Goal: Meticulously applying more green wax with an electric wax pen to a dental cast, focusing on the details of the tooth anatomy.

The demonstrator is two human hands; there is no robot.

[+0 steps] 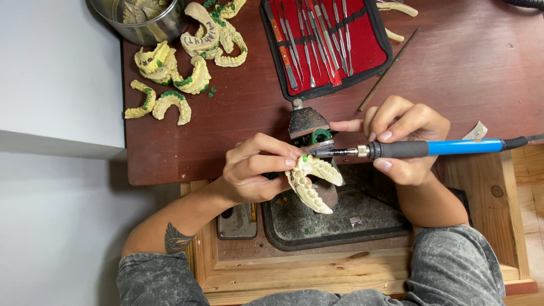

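— Left hand (pixel 252 170): forearm up from the lower left, wrist bent, fingers curled, thumb and fingertips pinching a pale yellow dental cast (pixel 313 182).

— Right hand (pixel 403 139)?

— Reaching in from the lower right, fingers closed pen-style round a blue-handled heated tool (pixel 422 148); index finger stretched out toward a small dark stand (pixel 307 126).

— Tool tip?

— Metal, laid level, touching green wax at the cast's top edge.

— Cast's place?

— Held off the surface, just past the brown desk's (pixel 453 68) front edge, above a dark tray (pixel 334 218).

— Elsewhere?

— More casts (pixel 170 76) near the desk's back-left corner; red-lined instrument case (pixel 324 41) open at the back edge.
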